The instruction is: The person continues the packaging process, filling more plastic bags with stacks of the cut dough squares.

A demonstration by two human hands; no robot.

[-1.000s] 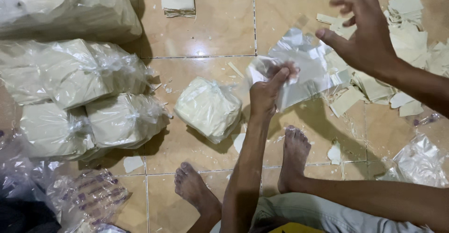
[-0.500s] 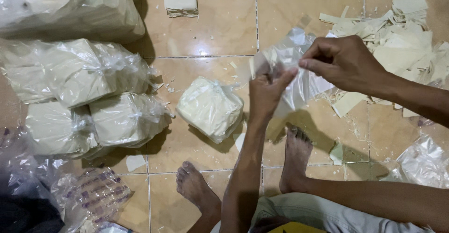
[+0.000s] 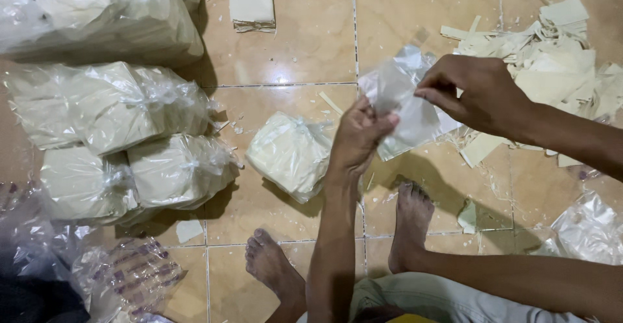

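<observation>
A clear, crinkled, empty plastic bag (image 3: 405, 102) is hanging slightly above the tan tiled floor, being pinched at its upper edge from both sides, its mouth held apart.

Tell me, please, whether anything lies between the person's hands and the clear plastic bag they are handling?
Nothing visible does. The left hand and the right hand both already pinch the clear plastic bag, held above the tiled floor. The tied packet lies apart, to the left.
</observation>
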